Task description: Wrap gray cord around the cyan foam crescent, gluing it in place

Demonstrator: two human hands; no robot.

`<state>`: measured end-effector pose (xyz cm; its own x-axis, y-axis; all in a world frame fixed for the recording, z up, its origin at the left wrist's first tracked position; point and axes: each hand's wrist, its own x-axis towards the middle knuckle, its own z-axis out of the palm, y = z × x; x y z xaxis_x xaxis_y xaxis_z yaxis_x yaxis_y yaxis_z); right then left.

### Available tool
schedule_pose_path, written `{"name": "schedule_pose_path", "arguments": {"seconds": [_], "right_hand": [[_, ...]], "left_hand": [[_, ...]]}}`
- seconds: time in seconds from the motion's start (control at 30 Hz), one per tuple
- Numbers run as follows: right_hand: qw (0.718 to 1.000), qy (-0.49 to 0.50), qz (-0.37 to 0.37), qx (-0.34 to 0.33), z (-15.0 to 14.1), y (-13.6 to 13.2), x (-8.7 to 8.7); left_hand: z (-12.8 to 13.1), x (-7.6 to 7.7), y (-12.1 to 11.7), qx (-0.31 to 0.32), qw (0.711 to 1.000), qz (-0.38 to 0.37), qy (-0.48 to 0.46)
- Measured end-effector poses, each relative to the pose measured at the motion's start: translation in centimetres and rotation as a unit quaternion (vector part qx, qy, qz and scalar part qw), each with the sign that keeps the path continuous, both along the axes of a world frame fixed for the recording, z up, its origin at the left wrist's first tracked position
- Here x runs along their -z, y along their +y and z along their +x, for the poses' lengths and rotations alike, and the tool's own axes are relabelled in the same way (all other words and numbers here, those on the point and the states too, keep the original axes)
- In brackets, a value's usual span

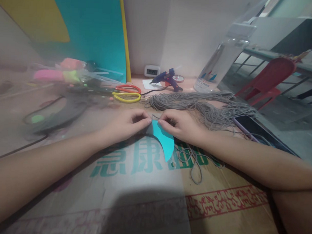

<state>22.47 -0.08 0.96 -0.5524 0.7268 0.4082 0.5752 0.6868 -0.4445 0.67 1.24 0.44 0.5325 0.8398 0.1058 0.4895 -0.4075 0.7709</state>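
A turquoise curved piece, which looks like foam sheet or card and tapers to a point, hangs between my hands over the cardboard. At its top edge a thin grey cord makes a small arch from one hand to the other. My left hand is closed, thumb and finger pinching the cord by the piece's left corner. My right hand pinches the top right of the piece together with the cord. Loose loops of grey cord lie below my right hand. The exact contact under the fingertips is hidden.
Behind my hands lie a bundle of grey cord, scissors with red and yellow handles, and a blue glue gun. Farther out are a small digital clock, a clear bottle and a phone. Printed cardboard covers the table.
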Motion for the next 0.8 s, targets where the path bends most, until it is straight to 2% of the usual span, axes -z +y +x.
{"name": "schedule_pose_path", "arguments": {"seconds": [0.27, 0.8], "right_hand": [[1.000, 0.005, 0.005, -0.002, 0.01, 0.09, 0.21], [1.000, -0.002, 0.017, -0.020, 0.02, -0.03, 0.07]], "left_hand": [[0.10, -0.38, -0.11, -0.005, 1.000, 0.000, -0.007], [0.15, -0.08, -0.06, 0.001, 1.000, 0.004, -0.002]]}}
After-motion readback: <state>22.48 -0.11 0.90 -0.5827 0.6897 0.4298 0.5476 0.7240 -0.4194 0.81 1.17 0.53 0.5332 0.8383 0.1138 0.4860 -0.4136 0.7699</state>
